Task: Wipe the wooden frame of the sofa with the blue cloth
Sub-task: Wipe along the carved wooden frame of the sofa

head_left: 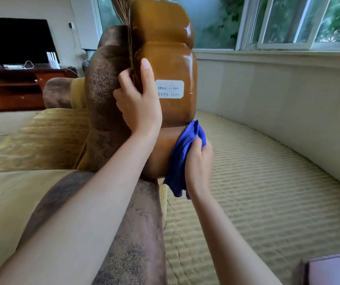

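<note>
The sofa's glossy brown wooden frame (165, 64) rises in rounded lobes at the centre, with a white handwritten label (170, 89) stuck on its back. My left hand (137, 99) grips the frame's left edge, thumb stretched up along the wood and fingers wrapped round toward the brown cushion. My right hand (197, 163) holds the bunched blue cloth (182, 157) and presses it against the lowest lobe of the frame. A tail of cloth hangs below my hand.
Brown plush cushions (105, 103) and yellow upholstery (31, 140) lie left of the frame. A ribbed cream mat (267, 182) covers the bay-window ledge at right, under the windows (288, 23). A television (15, 40) on a dark cabinet stands far left.
</note>
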### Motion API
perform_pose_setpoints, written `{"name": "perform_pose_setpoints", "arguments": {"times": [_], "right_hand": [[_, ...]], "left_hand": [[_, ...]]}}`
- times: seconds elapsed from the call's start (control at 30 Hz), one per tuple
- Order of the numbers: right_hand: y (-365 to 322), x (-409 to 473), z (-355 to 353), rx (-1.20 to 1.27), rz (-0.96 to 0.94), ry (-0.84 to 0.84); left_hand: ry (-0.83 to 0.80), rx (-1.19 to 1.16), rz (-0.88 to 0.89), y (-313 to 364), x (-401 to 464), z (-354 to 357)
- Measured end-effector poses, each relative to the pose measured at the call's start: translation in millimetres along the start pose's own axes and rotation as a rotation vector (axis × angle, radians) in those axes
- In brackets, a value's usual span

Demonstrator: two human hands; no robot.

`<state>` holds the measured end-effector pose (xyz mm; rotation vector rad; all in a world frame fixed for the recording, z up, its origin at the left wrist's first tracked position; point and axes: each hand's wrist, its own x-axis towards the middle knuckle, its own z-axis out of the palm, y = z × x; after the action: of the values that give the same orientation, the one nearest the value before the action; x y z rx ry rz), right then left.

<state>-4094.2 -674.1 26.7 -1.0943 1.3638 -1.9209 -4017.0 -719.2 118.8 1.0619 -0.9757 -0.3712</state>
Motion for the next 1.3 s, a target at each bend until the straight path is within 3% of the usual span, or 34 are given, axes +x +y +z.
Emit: {"name": "perform_pose_setpoints", "arguments": {"times": [0.07,0.2,0.27,0.33,0.47,0.63,0.77,0.87,1.0,1.07,1.3], "right_hand": [[-12,3,7,0.035,-0.088,-0.011],[-60,30,33,-0.057,-0.448,0.062],[-78,47,40,-0.108,-0.516,0.106],[-79,56,36,-0.055,-0.446,0.087],[-52,46,14,0.089,-0.123,-0.009],[-4,5,3,0.017,-0.138,0.004],[-14,6,3,0.0,-0.184,-0.022],[-25,27,4,0.05,-0.112,-0.101],[-7,40,-1,0.123,-0.028,-0.185],[4,38,-3,0.145,-0.003,-0.196],[56,8,-16,0.283,0.226,-0.149]], "left_hand": [[-0.006,-0.013,-0.005,0,2,1],[0.013,-0.009,0.031,2,1,0],[0.009,-0.009,0.027,3,0,0],[-0.001,-0.024,-0.004,3,-2,0],[-0.022,-0.055,-0.017,1,0,-1],[-0.021,-0.064,-0.001,2,-1,-2],[-0.116,-0.041,-0.007,0,-2,-6],[-0.072,0.228,0.211,0,-10,-8],[0.082,0.734,0.804,-5,-13,0],[0.11,0.85,0.974,-8,-8,3],[0.171,0.911,1.053,-14,-4,3]]}}
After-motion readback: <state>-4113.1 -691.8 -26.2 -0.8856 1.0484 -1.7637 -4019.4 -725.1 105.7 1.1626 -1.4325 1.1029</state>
